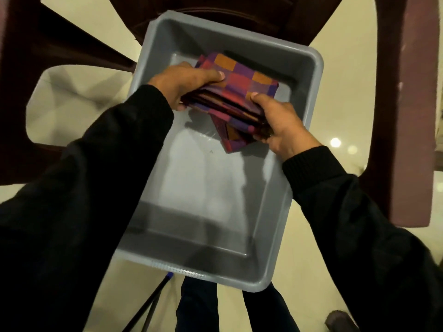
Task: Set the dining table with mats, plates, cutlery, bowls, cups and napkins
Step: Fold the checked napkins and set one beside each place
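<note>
Both hands grip a stack of folded checked napkins above the far end of a grey plastic tub, centre frame. Left hand pinches the stack's left edge, thumb on top, fingers curled under. Right hand clamps the right edge likewise. Black sleeves fill the lower corners. Dark wooden chair behind, upper frame; pale floor.

We see a stack of folded napkins — checked cloth in red, purple and orange; it sits over the far half of a grey plastic tub, roughly level, one lower napkin slipping out askew toward the near side.
</note>
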